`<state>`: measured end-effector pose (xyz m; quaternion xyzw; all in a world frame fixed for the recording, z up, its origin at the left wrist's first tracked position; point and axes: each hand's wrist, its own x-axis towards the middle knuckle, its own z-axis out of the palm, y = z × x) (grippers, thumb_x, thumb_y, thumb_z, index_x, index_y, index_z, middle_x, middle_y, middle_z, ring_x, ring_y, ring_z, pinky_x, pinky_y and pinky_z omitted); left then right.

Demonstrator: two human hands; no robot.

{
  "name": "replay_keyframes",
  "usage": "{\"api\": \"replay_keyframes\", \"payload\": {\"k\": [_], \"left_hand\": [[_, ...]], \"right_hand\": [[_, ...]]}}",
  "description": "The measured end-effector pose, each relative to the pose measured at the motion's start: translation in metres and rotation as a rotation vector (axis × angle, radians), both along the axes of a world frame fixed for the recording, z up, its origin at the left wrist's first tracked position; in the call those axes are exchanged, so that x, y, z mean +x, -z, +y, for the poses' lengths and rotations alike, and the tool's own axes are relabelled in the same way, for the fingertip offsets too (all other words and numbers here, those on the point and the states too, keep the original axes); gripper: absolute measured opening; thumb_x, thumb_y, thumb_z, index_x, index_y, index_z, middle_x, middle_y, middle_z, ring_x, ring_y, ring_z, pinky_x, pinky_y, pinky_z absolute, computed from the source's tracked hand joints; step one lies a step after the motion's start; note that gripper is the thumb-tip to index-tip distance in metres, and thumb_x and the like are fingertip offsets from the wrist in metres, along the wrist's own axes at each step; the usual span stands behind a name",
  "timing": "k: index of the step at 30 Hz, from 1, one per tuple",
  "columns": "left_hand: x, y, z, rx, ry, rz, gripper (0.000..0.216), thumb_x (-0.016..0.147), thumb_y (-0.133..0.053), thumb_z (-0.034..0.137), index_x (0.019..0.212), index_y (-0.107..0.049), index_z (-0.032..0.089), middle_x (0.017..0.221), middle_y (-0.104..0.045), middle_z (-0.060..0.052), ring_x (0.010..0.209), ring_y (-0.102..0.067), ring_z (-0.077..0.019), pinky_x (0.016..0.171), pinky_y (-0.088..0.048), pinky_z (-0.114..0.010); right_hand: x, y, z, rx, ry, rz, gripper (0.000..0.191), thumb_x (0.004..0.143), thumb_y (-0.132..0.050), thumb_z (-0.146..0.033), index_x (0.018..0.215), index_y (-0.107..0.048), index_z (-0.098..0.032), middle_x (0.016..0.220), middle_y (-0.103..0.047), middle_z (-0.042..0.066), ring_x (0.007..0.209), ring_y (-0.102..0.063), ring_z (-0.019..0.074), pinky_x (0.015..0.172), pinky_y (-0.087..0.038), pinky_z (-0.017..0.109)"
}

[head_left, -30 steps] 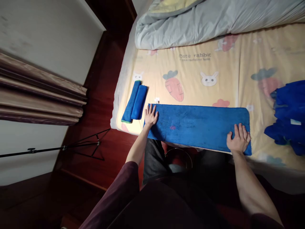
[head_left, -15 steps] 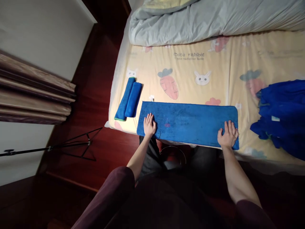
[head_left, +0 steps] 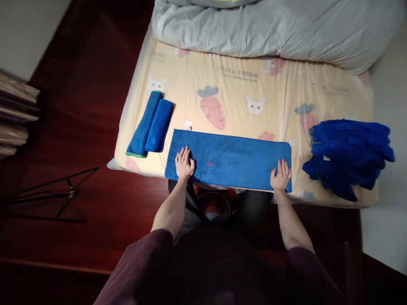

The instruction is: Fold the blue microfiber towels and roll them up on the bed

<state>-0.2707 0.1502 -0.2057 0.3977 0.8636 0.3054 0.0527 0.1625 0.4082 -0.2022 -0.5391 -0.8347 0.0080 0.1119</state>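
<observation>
A long blue towel [head_left: 232, 159] lies spread flat along the front edge of the bed, with a small reddish mark left of its middle. My left hand [head_left: 185, 163] rests flat on the towel's left end, fingers stretched out. On its right end lies my right hand [head_left: 281, 175], palm down with the fingers extended. Neither hand grips the cloth. To the left, a folded blue towel with green edging [head_left: 144, 125] lies beside a second folded blue towel [head_left: 159, 126]. A heap of crumpled blue towels [head_left: 349, 154] sits on the right.
The bed sheet [head_left: 190, 101] is pale yellow with rabbit and carrot prints. A grey quilt [head_left: 222, 31] is bunched across the far side. On the dark red floor at the left stands a black tripod [head_left: 70, 192], near a curtain [head_left: 15, 114].
The view has swung to the right, so the bed and towels appear further left and more of the blue heap shows. Both hands stay flat on the towel's ends.
</observation>
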Motion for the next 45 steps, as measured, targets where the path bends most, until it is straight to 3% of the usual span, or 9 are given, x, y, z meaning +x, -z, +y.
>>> {"api": "replay_keyframes", "payload": {"k": [4, 7, 13, 17, 20, 23, 36, 41, 45], "left_hand": [[0.001, 0.0, 0.0, 0.033, -0.004, -0.024, 0.059, 0.091, -0.047, 0.024, 0.149, -0.054, 0.016, 0.161, -0.048, -0.012, 0.157, -0.031, -0.027, 0.132, -0.015, -0.054], [0.001, 0.0, 0.0, 0.043, -0.004, -0.006, 0.058, 0.092, -0.046, 0.024, 0.148, -0.055, 0.016, 0.16, -0.049, -0.011, 0.156, -0.033, -0.027, 0.132, -0.017, -0.053], [0.003, -0.004, 0.001, 0.014, -0.012, 0.013, 0.059, 0.091, -0.047, 0.025, 0.149, -0.054, 0.017, 0.16, -0.05, -0.011, 0.156, -0.035, -0.0277, 0.131, -0.018, -0.054], [0.003, -0.005, 0.001, 0.004, -0.013, 0.038, 0.06, 0.09, -0.047, 0.025, 0.149, -0.054, 0.018, 0.159, -0.05, -0.01, 0.155, -0.037, -0.028, 0.13, -0.02, -0.054], [0.003, -0.003, 0.001, 0.005, -0.023, 0.049, 0.06, 0.09, -0.047, 0.025, 0.149, -0.055, 0.018, 0.159, -0.051, -0.01, 0.154, -0.038, -0.0278, 0.13, -0.02, -0.053], [0.003, -0.002, 0.001, 0.016, -0.015, 0.05, 0.059, 0.09, -0.047, 0.025, 0.148, -0.055, 0.017, 0.159, -0.051, -0.011, 0.154, -0.038, -0.0279, 0.13, -0.021, -0.053], [0.004, -0.006, 0.002, 0.012, -0.027, 0.045, 0.06, 0.088, -0.049, 0.025, 0.147, -0.056, 0.017, 0.157, -0.053, -0.012, 0.153, -0.04, -0.0293, 0.129, -0.02, -0.055], [0.004, -0.004, 0.002, 0.024, -0.02, 0.036, 0.061, 0.088, -0.049, 0.025, 0.148, -0.054, 0.018, 0.159, -0.051, -0.012, 0.153, -0.038, -0.0294, 0.13, -0.019, -0.055], [0.005, -0.007, 0.002, 0.019, -0.025, 0.034, 0.061, 0.087, -0.049, 0.025, 0.147, -0.055, 0.018, 0.158, -0.051, -0.012, 0.153, -0.039, -0.0298, 0.129, -0.02, -0.055]], "right_hand": [[-0.021, -0.012, -0.005, -0.092, 0.163, 0.017, 0.058, 0.102, -0.032, -0.028, 0.155, -0.048, -0.013, 0.164, -0.042, 0.015, 0.156, -0.029, 0.0243, 0.129, -0.016, 0.053], [-0.076, -0.024, -0.026, -0.138, 0.323, 0.062, 0.057, 0.105, -0.032, -0.031, 0.156, -0.046, -0.01, 0.17, -0.029, 0.017, 0.159, -0.016, 0.0287, 0.129, -0.007, 0.057], [-0.242, -0.044, -0.103, -0.315, -0.28, 0.179, 0.061, 0.109, -0.037, -0.042, 0.165, -0.031, -0.018, 0.176, -0.012, 0.006, 0.163, 0.0, 0.0257, 0.13, 0.005, 0.055], [-0.297, -0.04, -0.125, -0.5, -0.38, 0.226, 0.062, 0.108, -0.04, -0.042, 0.166, -0.031, -0.022, 0.175, -0.019, 0.003, 0.163, 0.0, 0.0271, 0.13, 0.004, 0.059], [-0.287, -0.032, -0.116, -0.486, -0.458, 0.245, 0.063, 0.107, -0.043, -0.045, 0.165, -0.032, -0.023, 0.174, -0.022, 0.003, 0.163, -0.004, 0.0244, 0.132, 0.002, 0.055], [-0.254, -0.029, -0.09, -0.431, -0.48, 0.19, 0.063, 0.108, -0.041, -0.048, 0.164, -0.033, -0.021, 0.175, -0.019, 0.004, 0.163, -0.008, 0.0215, 0.132, 0.0, 0.05], [-0.106, -0.03, 0.025, -0.267, 0.009, 0.054, 0.062, 0.108, -0.028, -0.041, 0.164, -0.032, -0.014, 0.174, -0.019, 0.012, 0.162, -0.011, 0.0249, 0.13, -0.01, 0.055], [-0.084, -0.025, 0.05, -0.228, 0.147, 0.038, 0.065, 0.107, -0.023, -0.041, 0.165, -0.028, -0.01, 0.174, -0.017, 0.014, 0.162, -0.01, 0.0259, 0.13, -0.008, 0.056], [-0.084, -0.022, 0.054, -0.228, 0.169, 0.025, 0.068, 0.107, -0.023, -0.041, 0.166, -0.023, -0.007, 0.174, -0.016, 0.015, 0.162, -0.009, 0.0261, 0.13, -0.009, 0.056]]}}
